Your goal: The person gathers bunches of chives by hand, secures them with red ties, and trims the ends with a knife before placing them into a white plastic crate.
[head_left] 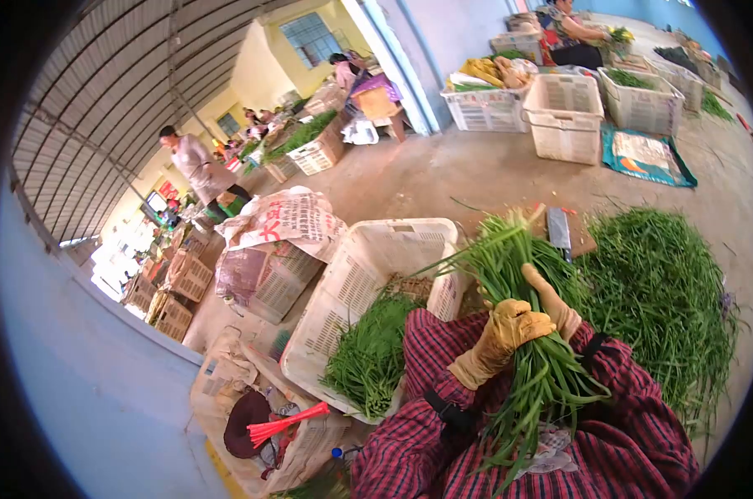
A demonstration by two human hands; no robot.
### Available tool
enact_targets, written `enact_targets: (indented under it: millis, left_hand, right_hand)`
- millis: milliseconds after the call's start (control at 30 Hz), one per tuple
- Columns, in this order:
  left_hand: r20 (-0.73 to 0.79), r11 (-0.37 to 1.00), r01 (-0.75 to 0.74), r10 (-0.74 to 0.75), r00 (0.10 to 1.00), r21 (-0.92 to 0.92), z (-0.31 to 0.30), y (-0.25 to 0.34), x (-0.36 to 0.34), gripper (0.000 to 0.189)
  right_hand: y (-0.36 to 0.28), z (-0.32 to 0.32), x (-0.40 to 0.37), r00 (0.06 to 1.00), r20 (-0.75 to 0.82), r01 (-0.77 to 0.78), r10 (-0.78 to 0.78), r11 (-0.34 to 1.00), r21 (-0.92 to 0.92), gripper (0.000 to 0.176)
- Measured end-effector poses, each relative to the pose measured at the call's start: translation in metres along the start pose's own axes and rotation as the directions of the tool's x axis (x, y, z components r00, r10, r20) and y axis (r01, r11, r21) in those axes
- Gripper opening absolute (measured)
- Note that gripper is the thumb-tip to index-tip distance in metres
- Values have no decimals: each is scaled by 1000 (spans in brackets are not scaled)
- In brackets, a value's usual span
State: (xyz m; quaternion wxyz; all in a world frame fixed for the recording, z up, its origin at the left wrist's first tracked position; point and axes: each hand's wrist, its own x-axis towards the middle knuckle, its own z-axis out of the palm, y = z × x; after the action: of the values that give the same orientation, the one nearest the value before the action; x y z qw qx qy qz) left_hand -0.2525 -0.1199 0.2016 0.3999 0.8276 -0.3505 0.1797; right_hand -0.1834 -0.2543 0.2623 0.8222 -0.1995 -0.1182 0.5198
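Observation:
A thick bunch of long green chives (518, 262) spans my lap, pale stem ends up and leaf tips hanging down over my checked sleeves. My left hand (503, 337), in a yellowish glove, is wrapped round its middle. On the other side my right hand (553, 301), also gloved, grips the same bunch, some of its fingers hidden by the leaves. Just beyond the stem ends, a cleaver (558, 231) lies on a wooden board (582, 237). To the right spreads a large heap of loose chives (655, 291).
Left of me stands a white plastic crate (314, 333) with chives inside. A second crate (214, 391) holds red ties (289, 422). A printed sack (289, 218) covers another crate. More crates (563, 108) stand ahead. Other people (200, 166) are farther off.

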Motion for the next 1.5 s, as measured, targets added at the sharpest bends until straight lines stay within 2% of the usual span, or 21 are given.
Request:
enact_targets:
  millis: [33,100,233,333,433,500,567,633,700,867,933,967,1033,1067,1100,1167,1233,1300,1367,1433,1500]
  left_hand:
    - [13,999,1,-1,1000,-33,0,10,2,25]
    - [-20,830,-243,292,956,501,-27,56,23,36]
    - [80,793,-261,261,962,551,-26,65,18,45]
    - [109,777,-231,207,972,585,-34,84,16,57]
    - [77,838,-198,185,980,509,-49,96,2,50]
    - [-66,968,-68,86,994,241,-64,97,-18,38]
    - [-223,965,66,-8,975,254,-93,107,-36,24]
    - [-545,970,245,-201,814,7,-112,105,-45,24]
    - [-587,818,514,-555,590,-257,-134,112,-33,30]
    - [-425,768,434,-629,651,-471,-122,90,15,49]
    - [-197,709,487,-647,736,-510,-100,83,24,62]
    - [-191,707,486,-646,739,-513,-88,75,24,62]
    - [155,587,575,-610,777,-570,-64,59,24,69]
    - [94,523,434,-554,827,-734,-61,73,37,73]
    - [99,520,435,-552,828,-735,-64,69,34,73]
    - [129,92,228,-598,791,-969,-79,52,18,54]
    - [93,84,190,-638,764,-978,-84,32,0,60]
    - [277,-39,295,-475,835,-955,-83,24,-2,66]
    - [378,47,437,-424,823,-898,-73,34,8,68]
    - [368,437,549,-434,822,-712,-63,45,27,87]
    - [309,441,474,-395,865,-762,-46,25,27,98]
  right_hand:
    - [0,-5,-6,994,-105,-25,15,995,-95,56]
    - [1,-22,-11,961,-278,-44,6,990,-133,40]
    - [-7,-10,-13,989,-147,-70,-4,867,-493,34]
    - [-12,-3,-16,995,-94,-63,37,957,-284,25]
    - [-26,-11,-22,997,79,33,-15,973,-229,29]
    - [-49,-12,-44,991,-135,-70,23,931,-358,27]
    - [-61,-9,-61,990,-138,-35,-34,883,-469,23]
    - [-69,-10,-70,994,-98,-17,-57,782,-623,27]
    - [-71,12,-78,991,-115,-22,-72,750,-661,30]
    - [-68,26,-80,997,-66,-8,-49,740,-672,33]
    - [-67,26,-77,997,-9,51,-77,743,-667,31]
    - [-68,26,-80,996,-15,52,-82,743,-668,31]
    - [-73,28,-86,988,-119,-10,-96,734,-679,33]
    - [-75,22,-89,986,-136,-19,-100,735,-678,34]
    - [-77,19,-92,985,-141,-20,-103,736,-677,34]
    - [-79,14,-97,984,-126,16,-130,758,-652,36]
    - [-82,3,-99,989,-74,47,-125,759,-649,38]
    - [-83,5,-103,979,-115,50,-169,743,-667,37]
    - [-81,-13,-100,988,-67,68,-142,770,-634,39]
    - [-75,-26,-97,995,-56,30,-78,805,-592,39]
    - [-71,6,-98,983,-184,-121,19,817,-563,37]
